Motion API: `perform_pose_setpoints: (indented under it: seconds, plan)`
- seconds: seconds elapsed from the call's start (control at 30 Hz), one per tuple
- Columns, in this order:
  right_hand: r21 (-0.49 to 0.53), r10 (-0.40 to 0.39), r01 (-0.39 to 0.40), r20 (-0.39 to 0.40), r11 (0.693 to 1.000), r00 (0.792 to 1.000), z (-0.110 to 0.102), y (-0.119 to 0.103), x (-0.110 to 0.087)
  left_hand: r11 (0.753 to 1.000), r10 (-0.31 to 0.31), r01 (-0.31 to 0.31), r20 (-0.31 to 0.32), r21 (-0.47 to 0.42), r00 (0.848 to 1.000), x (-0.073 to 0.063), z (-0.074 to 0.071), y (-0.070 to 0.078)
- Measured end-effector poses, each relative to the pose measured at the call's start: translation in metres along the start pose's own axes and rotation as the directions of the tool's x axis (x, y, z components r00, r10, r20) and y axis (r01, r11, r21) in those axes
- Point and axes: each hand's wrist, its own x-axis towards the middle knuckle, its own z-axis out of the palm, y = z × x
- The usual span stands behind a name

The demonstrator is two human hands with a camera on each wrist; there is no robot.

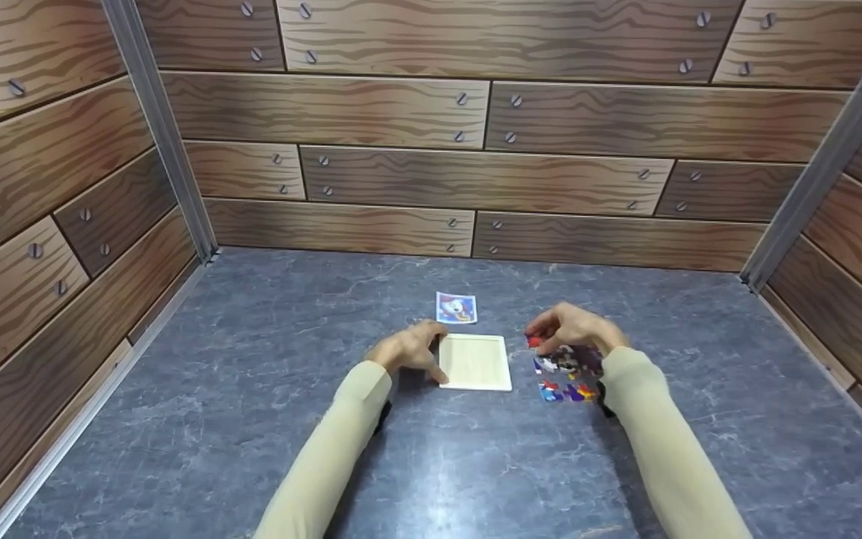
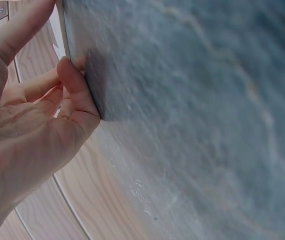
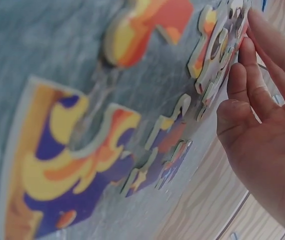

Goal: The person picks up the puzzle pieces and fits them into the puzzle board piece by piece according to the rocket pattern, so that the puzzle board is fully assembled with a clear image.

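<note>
A pale square puzzle tray [image 1: 474,362] lies on the grey table, its raised rim facing up. My left hand [image 1: 410,349] holds it along the left side, thumb at the near corner and fingers at the far one. In the left wrist view the fingers [image 2: 72,80] are bent, low beside the tray's white edge [image 2: 58,30]. My right hand [image 1: 572,329] pinches a red jigsaw piece [image 1: 534,341] between thumb and fingers, right of the tray. Loose jigsaw pieces [image 1: 567,392] lie under and in front of that hand, partly covered by it.
Behind the tray lies a small picture card [image 1: 456,308] showing a cartoon figure on blue. Wood-patterned walls [image 1: 476,180] close off the back and both sides of the table [image 1: 289,314]. A yellow and purple edge piece [image 3: 67,175] lies close to the right wrist camera.
</note>
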Motion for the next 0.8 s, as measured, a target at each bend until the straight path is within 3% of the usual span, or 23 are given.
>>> perform_pose_setpoints:
  seconds: [0.23,0.37,0.6,0.8]
  plan:
    - [-0.031,0.023,-0.023,0.002,0.999,1.000,0.001,-0.003,0.003,1.000,0.018,-0.018,-0.010,-0.010,1.000,0.000,0.000,0.002]
    - [0.009,0.062,-0.062,0.001,0.998,0.998,0.001,-0.007,0.004,0.999,0.039,-0.039,-0.009,-0.003,0.999,0.001,0.000,0.000]
    - [0.029,-0.031,0.033,-0.048,0.999,0.998,0.002,-0.010,0.004,0.999,0.028,-0.028,-0.010,0.016,1.000,0.001,-0.001,0.000]
    - [0.131,0.071,-0.057,-0.102,0.990,0.992,0.007,-0.013,0.007,0.999,0.000,0.000,-0.004,0.037,1.000,0.001,-0.002,0.002]
